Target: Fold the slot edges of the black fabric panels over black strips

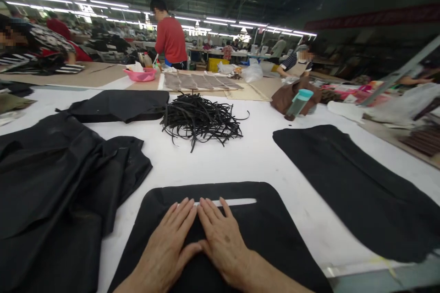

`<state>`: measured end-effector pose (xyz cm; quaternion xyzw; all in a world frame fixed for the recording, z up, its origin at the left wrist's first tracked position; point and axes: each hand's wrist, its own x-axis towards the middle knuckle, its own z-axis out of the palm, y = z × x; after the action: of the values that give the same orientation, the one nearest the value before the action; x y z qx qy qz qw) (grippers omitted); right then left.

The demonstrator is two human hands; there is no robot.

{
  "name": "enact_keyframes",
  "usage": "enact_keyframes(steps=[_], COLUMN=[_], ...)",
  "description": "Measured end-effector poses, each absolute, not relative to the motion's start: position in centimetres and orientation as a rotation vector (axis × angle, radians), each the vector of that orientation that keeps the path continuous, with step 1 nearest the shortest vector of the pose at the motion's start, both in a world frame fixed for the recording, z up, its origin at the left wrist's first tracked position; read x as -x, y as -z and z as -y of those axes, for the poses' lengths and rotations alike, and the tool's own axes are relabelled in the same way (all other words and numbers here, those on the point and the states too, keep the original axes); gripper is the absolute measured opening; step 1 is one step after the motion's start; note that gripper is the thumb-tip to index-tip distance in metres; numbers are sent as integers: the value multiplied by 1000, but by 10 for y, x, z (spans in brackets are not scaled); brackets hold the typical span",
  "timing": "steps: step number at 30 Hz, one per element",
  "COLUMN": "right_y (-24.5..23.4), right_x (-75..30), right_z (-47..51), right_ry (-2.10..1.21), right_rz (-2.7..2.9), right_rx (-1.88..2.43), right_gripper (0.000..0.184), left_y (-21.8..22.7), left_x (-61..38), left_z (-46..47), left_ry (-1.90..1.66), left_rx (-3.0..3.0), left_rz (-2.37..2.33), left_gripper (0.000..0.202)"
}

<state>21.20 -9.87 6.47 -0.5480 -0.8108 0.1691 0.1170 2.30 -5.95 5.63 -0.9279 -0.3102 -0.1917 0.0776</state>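
A black panel of leather-like material (271, 238) with rounded top corners lies flat on the white tabletop in front of me. Near its far edge runs a long narrow slot (242, 202), through which white shows. My left hand (168, 242) rests flat on the panel, fingers stretched out, their tips at the slot's left part. Beside it my right hand (222, 238) also lies flat, its fingertips at the slot's near edge. The two thumbs meet. Neither hand grips anything.
A heap of black strips (202, 119) lies beyond the panel. Folded black material (62, 169) covers the left, and a stack of black pieces (120, 105) sits behind. Another black panel (354, 187) is at right, near a teal-lidded bottle (299, 103). Co-workers stand at tables farther back.
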Motion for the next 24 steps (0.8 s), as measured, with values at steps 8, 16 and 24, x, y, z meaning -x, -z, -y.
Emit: enact_keyframes(steps=[8,16,24], right_y=[-68,-68,-95], right_x=[-260,-294,-323], right_z=[105,127,93], right_ry=[-554,-412,-205], right_rz=[2422,2249,2006], right_rx=[1646,1933,2133], right_gripper=[79,70,39], left_y=[-29,-37,-36], left_x=[-27,-20,-41], left_z=[41,41,40], left_ry=[457,438,354], left_rx=[2796,2760,2822], left_rz=[778,738,759], left_gripper=[88,87,76])
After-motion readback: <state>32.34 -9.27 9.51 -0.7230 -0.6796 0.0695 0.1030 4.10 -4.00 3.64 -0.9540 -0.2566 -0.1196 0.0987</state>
